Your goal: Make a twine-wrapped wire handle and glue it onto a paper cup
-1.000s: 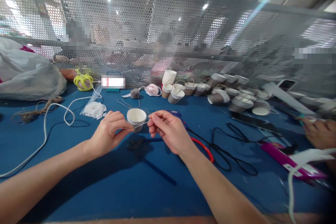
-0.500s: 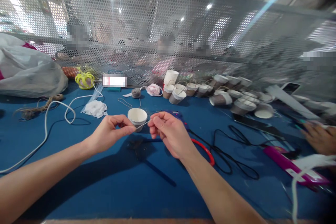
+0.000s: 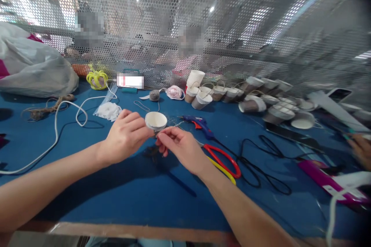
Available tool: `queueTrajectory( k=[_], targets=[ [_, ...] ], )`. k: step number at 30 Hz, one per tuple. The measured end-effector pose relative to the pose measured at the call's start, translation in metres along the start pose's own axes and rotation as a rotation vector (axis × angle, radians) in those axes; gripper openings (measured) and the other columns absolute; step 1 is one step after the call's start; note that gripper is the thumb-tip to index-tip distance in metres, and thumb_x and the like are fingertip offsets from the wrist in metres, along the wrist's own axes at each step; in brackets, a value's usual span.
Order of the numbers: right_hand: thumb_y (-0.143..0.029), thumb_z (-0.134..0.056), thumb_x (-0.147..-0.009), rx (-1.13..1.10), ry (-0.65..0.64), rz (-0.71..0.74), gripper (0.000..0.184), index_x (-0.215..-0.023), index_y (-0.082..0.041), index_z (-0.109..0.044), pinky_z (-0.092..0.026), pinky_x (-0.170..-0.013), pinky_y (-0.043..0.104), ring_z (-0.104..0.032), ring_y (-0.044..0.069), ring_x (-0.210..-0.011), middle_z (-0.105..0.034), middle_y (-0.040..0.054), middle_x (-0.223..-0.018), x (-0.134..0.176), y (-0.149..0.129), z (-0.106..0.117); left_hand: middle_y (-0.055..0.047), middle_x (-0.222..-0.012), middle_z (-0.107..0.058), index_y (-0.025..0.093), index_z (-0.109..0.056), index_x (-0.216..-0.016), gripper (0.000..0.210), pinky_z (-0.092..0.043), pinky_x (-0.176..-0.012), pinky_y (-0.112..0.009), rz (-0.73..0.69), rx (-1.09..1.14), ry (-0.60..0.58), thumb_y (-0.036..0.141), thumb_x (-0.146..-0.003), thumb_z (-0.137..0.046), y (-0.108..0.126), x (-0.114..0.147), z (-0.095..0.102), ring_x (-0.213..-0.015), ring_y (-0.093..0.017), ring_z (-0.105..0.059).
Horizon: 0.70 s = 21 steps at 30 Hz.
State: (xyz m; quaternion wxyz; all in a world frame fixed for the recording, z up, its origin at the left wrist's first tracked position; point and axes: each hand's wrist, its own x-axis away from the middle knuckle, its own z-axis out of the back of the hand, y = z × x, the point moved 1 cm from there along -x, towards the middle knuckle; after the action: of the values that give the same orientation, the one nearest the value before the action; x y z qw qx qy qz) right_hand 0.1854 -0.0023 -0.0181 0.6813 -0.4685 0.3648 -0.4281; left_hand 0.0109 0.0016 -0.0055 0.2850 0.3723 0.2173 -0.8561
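A small paper cup [image 3: 155, 122], cream inside with a grey-brown outer wall, stands upright in front of me. My left hand [image 3: 126, 139] is closed at its near side, thumb hidden behind the curled fingers. Close beside it, my right hand [image 3: 184, 150] pinches with thumb and forefinger just below the cup's rim. Both hands are on a thin string, mostly covered by the fingers now. A blue glue gun [image 3: 203, 125] lies right of the cup. Scissors with red and yellow handles [image 3: 226, 162] lie partly under my right forearm.
Several similar cups with string handles [image 3: 202, 100] stand along the back right. A ball of grey string [image 3: 154, 95], pink ribbon [image 3: 174, 92] and white fabric [image 3: 108, 112] lie behind. Cables cross both sides. A co-worker's hand [image 3: 361, 148] is at the far right, near a purple device [image 3: 324, 181].
My hands have come together at the cup's near side; the string stretched between them before is now mostly hidden. The view has shifted, exposing the glue gun and the yellow scissor handle.
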Motion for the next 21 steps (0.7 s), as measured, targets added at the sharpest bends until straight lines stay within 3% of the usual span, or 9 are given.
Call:
queueTrajectory(
  k=[3,5,8,13,17,19,21],
  targets=[
    [-0.043,-0.068,-0.062,0.604,-0.06,0.061,0.038,-0.086,-0.017,-0.057,-0.043,-0.073,0.037,-0.054,0.022,-0.083,-0.059,0.0079,-0.089,0.004,-0.003,0.002,0.0,-0.058,-0.057,0.017,-0.062,-0.07,0.014,-0.034,-0.061,-0.029,0.104,0.039,0.042,0.022,-0.08,-0.053,-0.007,-0.002,0.005,-0.059,-0.013,-0.046],
    [-0.04,-0.075,-0.052,0.933,-0.157,0.019,0.049,-0.09,-0.014,-0.057,-0.04,-0.078,0.041,-0.051,0.028,-0.091,-0.058,0.0118,-0.094,0.006,-0.003,0.002,0.0,-0.057,-0.057,0.016,-0.061,-0.07,0.013,-0.035,-0.061,-0.028,0.14,0.07,0.076,0.022,-0.08,-0.055,-0.01,-0.003,0.007,-0.058,-0.012,-0.047],
    [-0.035,-0.074,-0.055,1.117,-0.278,-0.067,0.042,-0.086,-0.013,-0.057,-0.04,-0.074,0.038,-0.05,0.027,-0.087,-0.055,0.0124,-0.093,0.008,0.0,0.001,0.0,-0.058,-0.057,0.016,-0.061,-0.072,0.009,-0.037,-0.06,-0.027,0.116,0.088,0.112,0.02,-0.078,-0.057,-0.01,-0.003,0.008,-0.058,-0.011,-0.049],
    [-0.029,-0.067,-0.06,1.125,-0.324,-0.032,0.019,-0.066,-0.017,-0.055,-0.038,-0.071,0.034,-0.05,0.023,-0.08,-0.053,0.0073,-0.085,0.006,-0.001,0.0,0.0,-0.061,-0.059,0.015,-0.059,-0.072,0.007,-0.038,-0.061,-0.027,0.122,0.071,0.171,0.018,-0.078,-0.057,-0.015,-0.002,0.009,-0.059,-0.011,-0.05],
    [-0.025,-0.06,-0.062,1.021,-0.195,-0.043,0.013,-0.064,-0.017,-0.051,-0.038,-0.065,0.032,-0.048,0.016,-0.068,-0.05,0.0056,-0.083,0.007,-0.009,0.002,0.0,-0.062,-0.061,0.016,-0.06,-0.07,0.01,-0.037,-0.06,-0.026,0.182,0.065,0.188,0.02,-0.078,-0.056,-0.022,-0.003,0.012,-0.058,-0.01,-0.05],
    [-0.026,-0.057,-0.065,0.84,-0.092,-0.03,0.013,-0.069,-0.018,-0.049,-0.038,-0.062,0.03,-0.046,0.014,-0.063,-0.05,0.0045,-0.082,0.007,-0.013,0.006,0.001,-0.061,-0.06,0.017,-0.061,-0.069,0.011,-0.037,-0.059,-0.026,0.312,0.157,0.179,0.022,-0.078,-0.056,-0.025,-0.004,0.012,-0.058,-0.01,-0.049],
    [-0.028,-0.055,-0.068,0.559,-0.031,0.0,0.013,-0.073,-0.019,-0.048,-0.039,-0.065,0.031,-0.047,0.015,-0.067,-0.052,0.0034,-0.081,0.006,-0.014,0.011,0.001,-0.06,-0.058,0.017,-0.06,-0.068,0.011,-0.037,-0.056,-0.024,0.547,0.394,0.167,0.024,-0.077,-0.057,-0.026,-0.004,0.007,-0.057,-0.009,-0.048]
  ],
)
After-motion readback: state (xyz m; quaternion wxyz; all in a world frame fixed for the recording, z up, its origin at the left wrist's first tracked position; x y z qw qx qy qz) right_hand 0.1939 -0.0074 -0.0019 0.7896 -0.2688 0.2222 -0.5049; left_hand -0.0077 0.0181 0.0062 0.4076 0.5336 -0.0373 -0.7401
